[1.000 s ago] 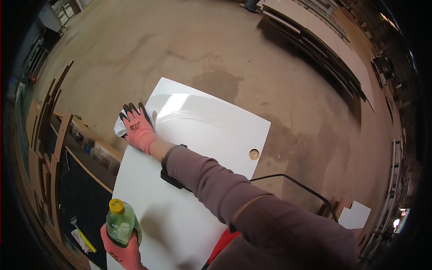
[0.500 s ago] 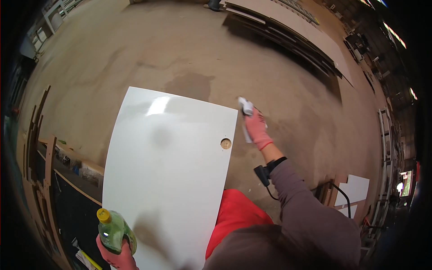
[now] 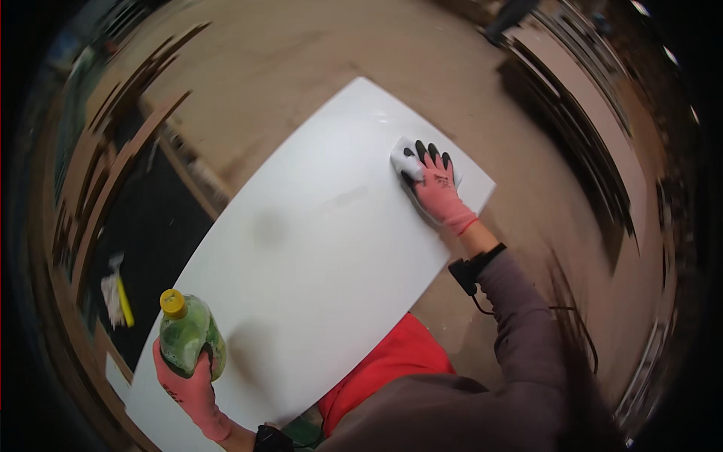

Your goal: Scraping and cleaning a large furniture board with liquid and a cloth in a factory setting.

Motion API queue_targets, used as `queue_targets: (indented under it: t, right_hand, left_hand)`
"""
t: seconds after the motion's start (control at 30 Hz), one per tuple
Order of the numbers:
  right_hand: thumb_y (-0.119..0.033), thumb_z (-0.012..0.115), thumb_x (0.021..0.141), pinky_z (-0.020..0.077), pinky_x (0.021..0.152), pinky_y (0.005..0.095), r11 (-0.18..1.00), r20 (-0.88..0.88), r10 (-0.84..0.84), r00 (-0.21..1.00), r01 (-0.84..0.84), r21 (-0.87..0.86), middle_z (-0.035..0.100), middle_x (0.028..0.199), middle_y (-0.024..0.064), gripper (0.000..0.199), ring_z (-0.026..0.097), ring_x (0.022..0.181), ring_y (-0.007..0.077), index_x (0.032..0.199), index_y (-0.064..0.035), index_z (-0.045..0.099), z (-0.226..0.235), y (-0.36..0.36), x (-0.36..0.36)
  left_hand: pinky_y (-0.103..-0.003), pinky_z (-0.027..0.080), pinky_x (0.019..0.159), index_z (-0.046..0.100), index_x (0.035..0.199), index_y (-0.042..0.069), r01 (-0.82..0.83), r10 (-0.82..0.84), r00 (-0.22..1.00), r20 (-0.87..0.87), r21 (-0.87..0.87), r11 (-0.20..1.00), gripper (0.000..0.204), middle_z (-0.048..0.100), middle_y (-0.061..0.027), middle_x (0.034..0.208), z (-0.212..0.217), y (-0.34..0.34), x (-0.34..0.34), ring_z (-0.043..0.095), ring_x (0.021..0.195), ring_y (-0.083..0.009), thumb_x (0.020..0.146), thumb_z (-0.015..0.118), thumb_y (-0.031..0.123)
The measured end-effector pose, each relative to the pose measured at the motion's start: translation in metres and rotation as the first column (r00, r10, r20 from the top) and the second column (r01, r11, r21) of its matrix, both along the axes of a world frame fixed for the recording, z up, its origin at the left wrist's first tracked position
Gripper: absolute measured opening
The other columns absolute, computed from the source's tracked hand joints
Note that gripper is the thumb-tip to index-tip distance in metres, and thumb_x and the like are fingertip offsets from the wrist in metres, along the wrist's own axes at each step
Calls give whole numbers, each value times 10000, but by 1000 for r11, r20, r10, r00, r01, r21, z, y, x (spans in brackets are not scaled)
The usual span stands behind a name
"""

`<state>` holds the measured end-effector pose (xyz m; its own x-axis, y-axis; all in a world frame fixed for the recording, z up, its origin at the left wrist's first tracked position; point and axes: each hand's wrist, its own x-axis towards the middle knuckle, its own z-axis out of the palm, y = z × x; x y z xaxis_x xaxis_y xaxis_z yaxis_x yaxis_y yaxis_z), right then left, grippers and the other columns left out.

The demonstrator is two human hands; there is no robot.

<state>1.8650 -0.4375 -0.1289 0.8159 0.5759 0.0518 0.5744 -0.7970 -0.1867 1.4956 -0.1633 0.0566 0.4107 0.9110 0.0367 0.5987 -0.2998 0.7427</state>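
Note:
My left hand (image 3: 190,391), in a pink glove, is wrapped round a clear plastic bottle (image 3: 197,331) of green liquid with a yellow cap, held above the near left of a glossy white panel (image 3: 301,248). Toward the panel's far right end, my right hand (image 3: 439,188), in a pink glove with black fingertips, presses a white cloth (image 3: 407,160) against the surface. Its fingers stretch forward over the cloth, and the thumb lies on it. The round hole near the panel's edge cannot be seen now; the right hand and forearm lie over that area.
Left of the panel is a dark surface (image 3: 162,218) with a yellow-handled tool (image 3: 124,301) and a pale brush or rag beside it. Brown wooden strips (image 3: 139,143) stand at the far left. A stack of boards (image 3: 576,120) lies at the far right, near another person's leg (image 3: 512,19).
The right hand and cloth have come from beside the panel onto its surface. My view has turned, so the panel now slants to the right. The left hand still holds the bottle.

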Motion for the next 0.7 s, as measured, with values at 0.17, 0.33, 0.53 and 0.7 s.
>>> queue_targets:
  t: [0.17, 0.33, 0.53, 0.7]
  right_hand:
    - [-300, 505, 826, 154, 1103, 495, 993, 15, -19, 1000, 20, -118, 383, 1404, 128, 540, 317, 1317, 315, 1309, -63, 456, 7, 135, -62]
    - [-312, 530, 813, 142, 1104, 504, 968, 127, 250, 960, -251, -5, 419, 1367, 136, 543, 325, 1312, 309, 1291, -61, 468, -12, 280, -199]
    - [-293, 502, 839, 187, 1100, 477, 862, 156, 439, 885, -464, 205, 510, 1252, 153, 422, 432, 1212, 303, 1187, -55, 525, -27, 423, -433]
    - [-366, 477, 823, 192, 1106, 486, 649, -38, 733, 679, -683, 334, 545, 1203, 160, 460, 442, 1208, 290, 1161, -67, 563, 0, 506, -666]
  left_hand:
    - [-326, 401, 911, 515, 1131, -5, -255, 254, 967, -32, -21, 967, 539, 578, -119, 1023, 26, -5, -137, 550, 962, -238, 608, 638, 42]
    - [-354, 401, 923, 502, 1152, -8, -498, 501, 864, -44, 64, 865, 580, 571, -145, 1047, 0, -1, -293, 550, 981, -267, 597, 658, 52]
    - [-368, 397, 939, 489, 1178, -14, -588, 591, 806, -36, 60, 806, 617, 560, -164, 1060, -52, 13, -489, 550, 1017, -295, 589, 662, 45]
    - [-364, 435, 901, 514, 1162, -33, -621, 626, 779, -41, 92, 779, 593, 586, -181, 1053, -46, 22, -578, 578, 984, -288, 606, 700, 50]
